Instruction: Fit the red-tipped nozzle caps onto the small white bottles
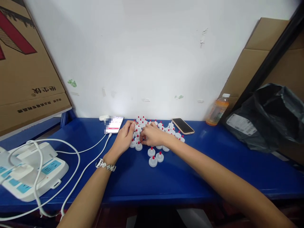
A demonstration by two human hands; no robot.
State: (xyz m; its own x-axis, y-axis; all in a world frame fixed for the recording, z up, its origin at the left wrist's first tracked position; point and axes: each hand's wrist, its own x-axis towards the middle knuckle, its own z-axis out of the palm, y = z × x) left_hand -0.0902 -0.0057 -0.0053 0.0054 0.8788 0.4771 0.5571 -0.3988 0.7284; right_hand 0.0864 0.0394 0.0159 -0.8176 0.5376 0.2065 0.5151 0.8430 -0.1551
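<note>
Many small round white caps with red tips (138, 146) stand upright in a tight cluster on the blue table. At the cluster's left edge is my left hand (123, 136), its thumb and fingers closed around a red-tipped cap at the back; the fingertips are partly covered. My right hand (153, 134) reaches over the middle of the cluster, fingers curled down among the caps. What its fingertips grip is hidden. Near the front, a few caps (153, 161) stand slightly apart from the others.
A lit phone (114, 125) on a white cable lies left, a dark phone (183, 126) right. A power strip (47, 177) with cables fills the left front. An orange drink bottle (218, 110) and a black plastic bag (263, 117) stand right. A cardboard box (28, 63) rises left.
</note>
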